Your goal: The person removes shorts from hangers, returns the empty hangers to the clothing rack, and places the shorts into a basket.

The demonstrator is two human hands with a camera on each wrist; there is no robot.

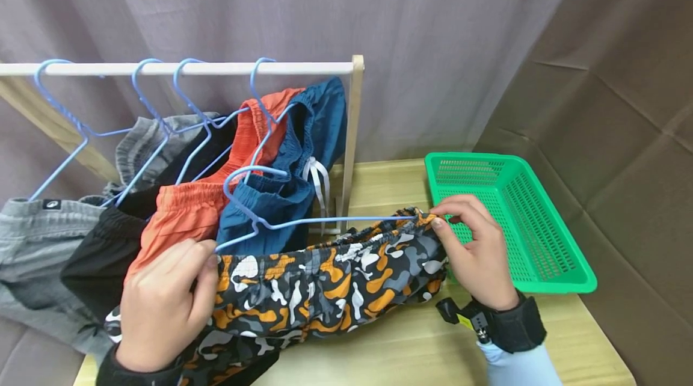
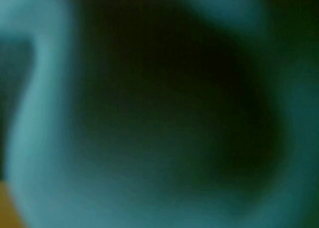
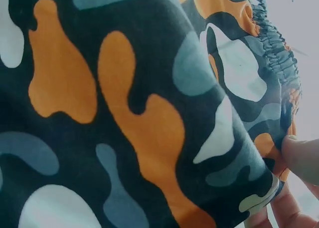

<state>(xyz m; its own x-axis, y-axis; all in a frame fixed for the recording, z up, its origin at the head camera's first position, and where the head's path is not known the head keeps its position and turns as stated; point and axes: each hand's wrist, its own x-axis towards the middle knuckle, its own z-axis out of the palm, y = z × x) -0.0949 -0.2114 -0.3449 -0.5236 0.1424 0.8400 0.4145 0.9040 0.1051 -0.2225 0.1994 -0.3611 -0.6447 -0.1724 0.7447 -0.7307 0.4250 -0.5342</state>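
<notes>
A pair of camouflage-patterned shorts (image 1: 335, 290) in black, orange, grey and white is stretched out between both hands. Along its elastic waistband runs a blue hanger (image 1: 346, 219), its hook up at the left. My right hand (image 1: 479, 251) pinches the waistband's right end by the hanger's tip. In the right wrist view, its thumb (image 3: 303, 158) presses on the printed cloth. At the opposite end, my left hand (image 1: 165, 305) grips the waistband near the hanger's left arm, whose tip is hidden behind the fingers. Dark, blurred shapes fill the left wrist view.
Behind the shorts a rack with a white rail (image 1: 216, 68) carries blue hangers with grey, black, orange and blue shorts (image 1: 265, 208). The rack's wooden post (image 1: 353, 145) stands at their right. A green basket (image 1: 563, 242) sits on the wooden table (image 1: 590, 338).
</notes>
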